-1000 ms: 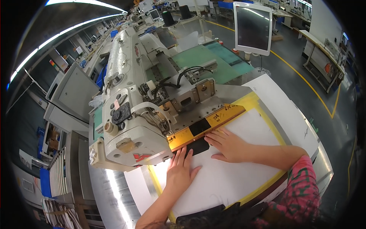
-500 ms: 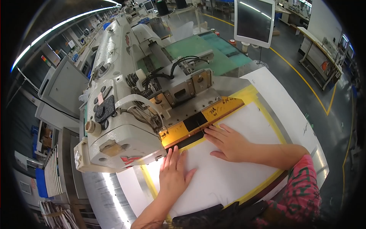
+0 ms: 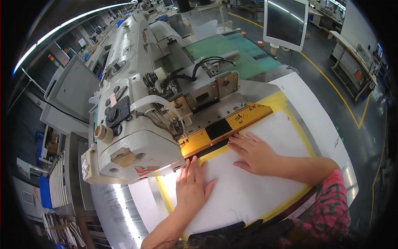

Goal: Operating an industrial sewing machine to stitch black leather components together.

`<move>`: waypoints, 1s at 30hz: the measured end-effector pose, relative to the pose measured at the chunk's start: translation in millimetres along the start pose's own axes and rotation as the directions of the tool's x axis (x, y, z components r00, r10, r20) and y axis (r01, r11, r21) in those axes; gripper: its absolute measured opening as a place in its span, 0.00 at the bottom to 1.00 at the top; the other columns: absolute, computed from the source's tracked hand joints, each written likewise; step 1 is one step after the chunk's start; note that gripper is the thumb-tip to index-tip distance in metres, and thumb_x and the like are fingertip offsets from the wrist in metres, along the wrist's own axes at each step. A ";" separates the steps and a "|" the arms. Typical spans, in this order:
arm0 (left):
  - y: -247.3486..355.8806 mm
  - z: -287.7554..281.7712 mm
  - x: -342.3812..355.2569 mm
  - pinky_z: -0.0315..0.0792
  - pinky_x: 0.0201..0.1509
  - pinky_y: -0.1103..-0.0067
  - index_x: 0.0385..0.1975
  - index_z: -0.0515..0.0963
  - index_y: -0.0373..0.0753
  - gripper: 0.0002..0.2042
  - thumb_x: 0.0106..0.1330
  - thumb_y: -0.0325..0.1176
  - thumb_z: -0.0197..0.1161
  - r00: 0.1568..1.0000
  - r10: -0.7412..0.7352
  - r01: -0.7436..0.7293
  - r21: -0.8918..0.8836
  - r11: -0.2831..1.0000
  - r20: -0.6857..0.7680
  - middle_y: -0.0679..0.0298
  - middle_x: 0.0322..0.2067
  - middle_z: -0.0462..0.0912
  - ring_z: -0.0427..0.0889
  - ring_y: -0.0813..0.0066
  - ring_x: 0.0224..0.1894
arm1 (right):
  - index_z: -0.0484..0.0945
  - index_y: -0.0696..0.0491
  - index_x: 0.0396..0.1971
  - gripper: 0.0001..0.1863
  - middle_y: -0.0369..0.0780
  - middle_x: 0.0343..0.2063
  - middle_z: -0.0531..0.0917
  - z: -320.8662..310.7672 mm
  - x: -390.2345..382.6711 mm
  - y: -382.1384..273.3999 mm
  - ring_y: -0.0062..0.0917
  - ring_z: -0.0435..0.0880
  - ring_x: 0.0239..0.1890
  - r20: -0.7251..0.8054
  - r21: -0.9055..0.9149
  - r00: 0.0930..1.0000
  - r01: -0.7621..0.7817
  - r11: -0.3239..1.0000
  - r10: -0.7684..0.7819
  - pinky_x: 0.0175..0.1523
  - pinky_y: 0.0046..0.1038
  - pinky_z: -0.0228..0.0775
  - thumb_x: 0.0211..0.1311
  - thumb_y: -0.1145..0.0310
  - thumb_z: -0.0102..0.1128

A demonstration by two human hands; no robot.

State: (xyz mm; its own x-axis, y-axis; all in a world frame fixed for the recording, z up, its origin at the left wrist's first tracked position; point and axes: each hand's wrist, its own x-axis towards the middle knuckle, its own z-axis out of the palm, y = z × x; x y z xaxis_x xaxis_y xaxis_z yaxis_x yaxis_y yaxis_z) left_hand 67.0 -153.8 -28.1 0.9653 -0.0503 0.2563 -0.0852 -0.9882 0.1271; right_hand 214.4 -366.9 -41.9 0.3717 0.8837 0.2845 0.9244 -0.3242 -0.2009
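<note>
Under the head of an industrial sewing machine (image 3: pixel 137 159) lies a white sheet (image 3: pixel 248 193) bordered with yellow tape. My left hand (image 3: pixel 192 189) rests flat on it, fingers stretched out, tips at a dark strip (image 3: pixel 213 148) close to the machine head. Further right, my right hand (image 3: pixel 255 155) lies with fingers extended, its tips near the other end of that strip. A yellow clamp plate (image 3: pixel 246 118) with handwriting and a black patch (image 3: pixel 218 129) sits along the strip's far side. Neither hand holds anything. The needle area is partly hidden by the machine head.
A white-framed screen (image 3: pixel 286 23) stands at the back right. Behind the clamp is a green work surface (image 3: pixel 232 52). At the left are a grey control box (image 3: pixel 68 93) and a bundle of papers (image 3: pixel 62 230). A workbench (image 3: pixel 352 58) stands across the aisle.
The whole view has shifted slightly, moving the machine a little to the right in the picture. Both hands stay flat on the sheet by the dark strip, with little visible movement.
</note>
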 end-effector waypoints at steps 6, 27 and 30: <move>-1.5 4.7 1.1 0.66 0.58 0.60 0.55 0.72 0.38 0.28 0.56 0.46 0.66 0.999 0.020 -0.020 -0.012 1.000 -0.044 0.49 0.60 0.66 0.70 0.48 0.58 | 0.68 0.60 0.55 0.29 0.50 0.59 0.68 -2.9 1.5 1.9 0.41 0.64 0.64 -0.011 0.019 1.000 -0.001 1.000 0.001 0.66 0.44 0.53 0.62 0.53 0.56; 2.9 -2.2 1.5 0.63 0.58 0.64 0.53 0.74 0.40 0.27 0.56 0.48 0.67 1.000 -0.001 0.001 0.062 0.998 -0.011 0.52 0.59 0.69 0.68 0.53 0.60 | 0.71 0.63 0.53 0.30 0.51 0.57 0.69 4.3 -3.3 -6.6 0.44 0.64 0.63 -0.022 0.011 1.000 -0.016 1.000 0.016 0.67 0.40 0.54 0.65 0.51 0.50; 2.9 -3.2 1.8 0.64 0.57 0.64 0.53 0.74 0.40 0.27 0.56 0.47 0.67 1.000 0.004 -0.004 0.066 0.998 -0.009 0.52 0.59 0.69 0.68 0.53 0.60 | 0.71 0.64 0.53 0.30 0.51 0.58 0.69 4.1 -2.5 -7.3 0.44 0.64 0.63 -0.010 0.017 1.000 -0.013 1.000 0.013 0.67 0.41 0.53 0.65 0.51 0.50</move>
State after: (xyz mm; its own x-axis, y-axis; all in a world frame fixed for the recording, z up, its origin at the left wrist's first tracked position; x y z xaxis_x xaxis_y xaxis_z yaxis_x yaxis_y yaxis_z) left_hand 67.7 -156.3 -24.2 0.9627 -0.0531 0.2655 -0.0721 -0.9954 0.0623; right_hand 206.4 -365.4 -45.0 0.3844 0.8761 0.2910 0.9180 -0.3297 -0.2203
